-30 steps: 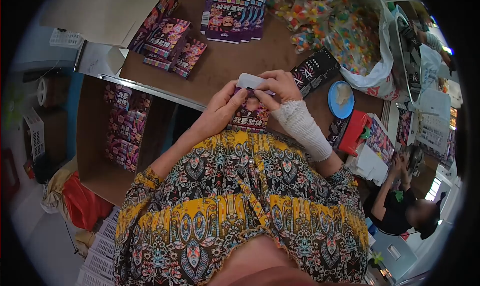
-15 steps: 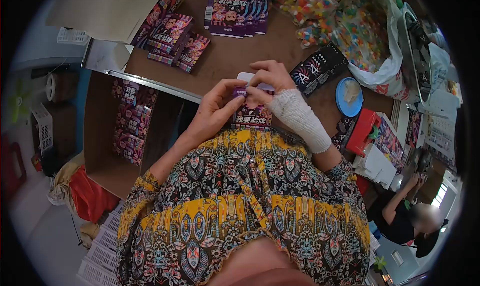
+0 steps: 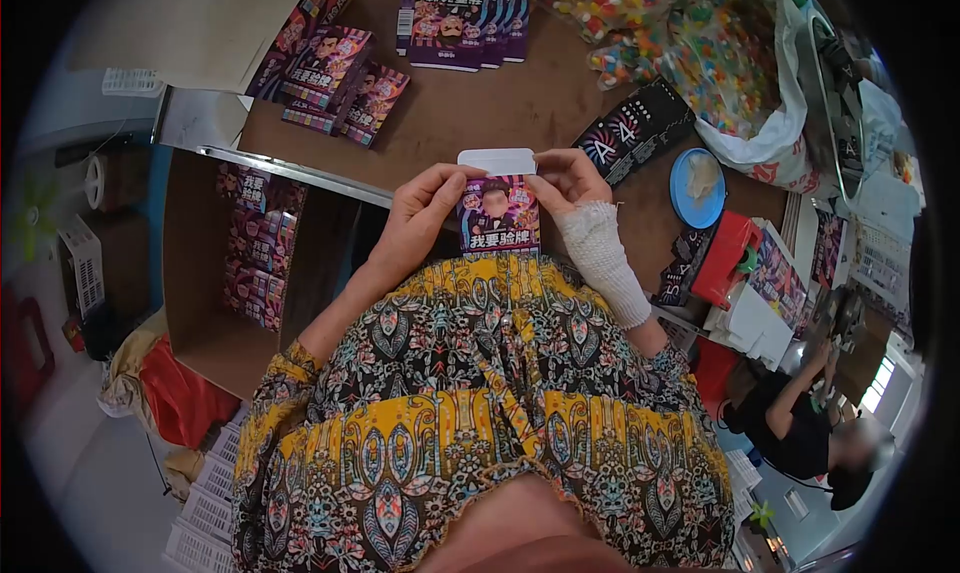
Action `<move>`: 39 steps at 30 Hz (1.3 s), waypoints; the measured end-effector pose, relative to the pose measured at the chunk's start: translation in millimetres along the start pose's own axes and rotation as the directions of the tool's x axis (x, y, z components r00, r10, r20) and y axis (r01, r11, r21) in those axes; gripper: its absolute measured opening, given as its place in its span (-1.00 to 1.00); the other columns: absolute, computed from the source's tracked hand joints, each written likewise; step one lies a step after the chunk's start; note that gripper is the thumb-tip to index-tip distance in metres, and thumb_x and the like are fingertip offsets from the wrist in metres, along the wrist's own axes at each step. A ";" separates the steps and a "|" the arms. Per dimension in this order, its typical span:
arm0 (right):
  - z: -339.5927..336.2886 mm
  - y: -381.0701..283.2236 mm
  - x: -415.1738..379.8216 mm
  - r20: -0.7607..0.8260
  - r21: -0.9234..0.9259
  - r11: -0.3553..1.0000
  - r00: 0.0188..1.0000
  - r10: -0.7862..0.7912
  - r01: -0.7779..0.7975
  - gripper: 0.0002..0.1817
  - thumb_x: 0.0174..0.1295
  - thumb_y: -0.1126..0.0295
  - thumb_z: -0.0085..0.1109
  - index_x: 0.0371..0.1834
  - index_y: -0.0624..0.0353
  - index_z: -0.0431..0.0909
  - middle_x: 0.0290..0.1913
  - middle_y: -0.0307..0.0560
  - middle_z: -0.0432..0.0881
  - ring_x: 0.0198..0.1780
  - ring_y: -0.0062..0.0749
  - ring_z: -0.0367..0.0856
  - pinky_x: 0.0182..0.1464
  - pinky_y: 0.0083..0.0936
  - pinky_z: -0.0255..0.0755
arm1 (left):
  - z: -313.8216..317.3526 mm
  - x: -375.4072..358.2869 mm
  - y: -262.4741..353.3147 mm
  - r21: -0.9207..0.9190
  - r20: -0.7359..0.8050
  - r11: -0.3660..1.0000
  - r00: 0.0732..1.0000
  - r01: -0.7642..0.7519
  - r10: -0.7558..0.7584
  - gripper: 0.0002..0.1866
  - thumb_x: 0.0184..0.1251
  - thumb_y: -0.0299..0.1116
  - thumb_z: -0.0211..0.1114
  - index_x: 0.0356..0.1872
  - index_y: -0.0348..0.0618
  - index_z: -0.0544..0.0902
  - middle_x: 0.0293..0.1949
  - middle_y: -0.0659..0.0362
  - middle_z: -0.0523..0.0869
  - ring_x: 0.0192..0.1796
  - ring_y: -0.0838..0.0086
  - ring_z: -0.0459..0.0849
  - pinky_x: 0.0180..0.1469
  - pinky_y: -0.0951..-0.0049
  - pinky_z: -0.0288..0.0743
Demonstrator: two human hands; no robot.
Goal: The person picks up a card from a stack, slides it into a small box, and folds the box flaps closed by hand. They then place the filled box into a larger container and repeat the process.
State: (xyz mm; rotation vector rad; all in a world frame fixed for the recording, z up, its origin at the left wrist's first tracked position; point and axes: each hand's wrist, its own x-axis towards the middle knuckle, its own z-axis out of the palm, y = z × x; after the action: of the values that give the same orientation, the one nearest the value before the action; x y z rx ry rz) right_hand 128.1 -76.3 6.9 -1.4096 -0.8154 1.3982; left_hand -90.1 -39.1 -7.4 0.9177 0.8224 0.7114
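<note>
Close to my body I hold a small purple printed card box [image 3: 497,213], its white top flap [image 3: 497,161] standing open at the far end. My left hand [image 3: 425,211] grips the box's left edge, thumb and fingers pinched near the top corner. At the right top corner, my right hand [image 3: 574,185] pinches the box beside the flap; a white knitted wrist cover [image 3: 612,263] is on that wrist. What is inside the box cannot be seen.
Purple boxes [image 3: 335,73] lie at the table's left, flat cartons [image 3: 455,23] at the back. A bag of colourful packets [image 3: 700,48], black A4 box [image 3: 635,128] and blue lid [image 3: 697,191] are right. A carton [image 3: 200,263] holds boxes lower left. A person [image 3: 790,423] works far right.
My right hand has drawn back from over the box's top to its right corner, uncovering the white flap and the printed front. My left hand stays at the left edge.
</note>
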 end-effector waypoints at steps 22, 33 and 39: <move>-18.7 -0.2 -6.8 0.191 -0.356 0.868 0.936 -0.297 0.347 -0.89 0.36 0.51 0.32 -0.11 0.29 0.66 -0.13 -0.23 0.67 -0.12 -0.59 0.63 -0.05 -0.60 0.54 | 2.0 -0.4 14.2 0.204 -0.040 0.979 0.999 -0.018 0.026 -0.83 0.55 -0.37 0.29 -0.08 -0.29 0.62 -0.17 0.28 0.68 -0.12 0.71 0.62 -0.07 0.62 0.51; -12.1 -18.3 -8.4 0.037 -0.132 0.988 0.995 0.091 -0.086 -0.86 0.43 0.46 0.28 -0.07 0.32 0.64 -0.20 -0.25 0.72 -0.16 -0.70 0.65 -0.06 -0.72 0.52 | 8.6 24.0 30.7 0.290 0.042 0.947 0.987 0.137 -0.156 -0.86 0.53 -0.38 0.31 -0.11 -0.25 0.63 -0.24 0.33 0.66 -0.17 0.77 0.60 -0.12 0.67 0.51; -26.3 3.5 -16.9 0.133 -0.337 0.933 0.987 -0.089 0.130 -0.90 0.46 0.48 0.21 -0.06 0.22 0.67 -0.13 -0.26 0.70 -0.14 -0.73 0.62 -0.09 -0.72 0.50 | 10.9 13.2 17.1 0.273 0.009 0.962 1.000 0.002 -0.004 -0.84 0.51 -0.38 0.33 -0.21 -0.28 0.65 -0.34 0.33 0.66 -0.24 0.74 0.57 -0.20 0.61 0.48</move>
State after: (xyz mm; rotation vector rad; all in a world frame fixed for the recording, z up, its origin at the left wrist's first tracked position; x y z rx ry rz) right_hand 151.2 -97.6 6.5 -1.5269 -1.2446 1.3024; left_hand -77.3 -25.2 7.7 1.1664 0.9287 0.5986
